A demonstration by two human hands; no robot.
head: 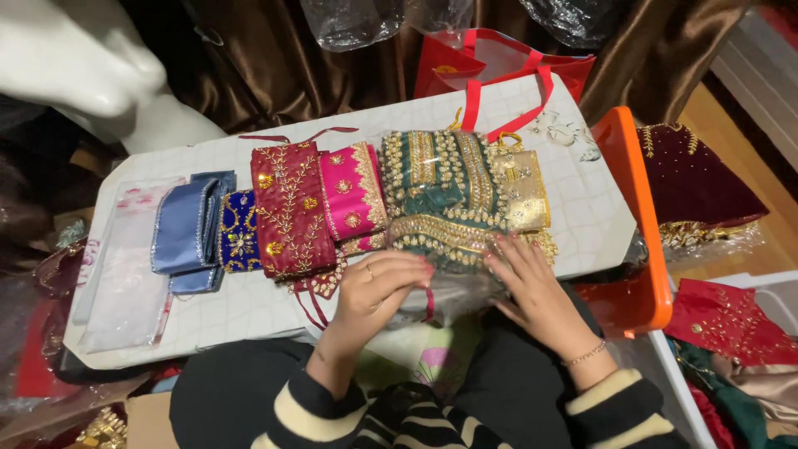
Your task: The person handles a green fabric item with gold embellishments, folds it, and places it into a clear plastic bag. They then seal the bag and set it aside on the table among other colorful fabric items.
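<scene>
A green, gold-embroidered garment (440, 195) in a clear plastic sleeve lies at the white table's (573, 216) near edge. The left hand (378, 287) grips the sleeve's loose end; the right hand (532, 287) rests flat, fingers spread, on it. 4 folded embroidered cloths (287, 208) lie beside.

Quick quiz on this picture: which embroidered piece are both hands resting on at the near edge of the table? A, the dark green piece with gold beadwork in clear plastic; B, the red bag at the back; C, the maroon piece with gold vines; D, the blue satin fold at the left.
A: the left hand and right hand both lie on the clear wrapping of the dark green piece, away from the other pieces.
</scene>
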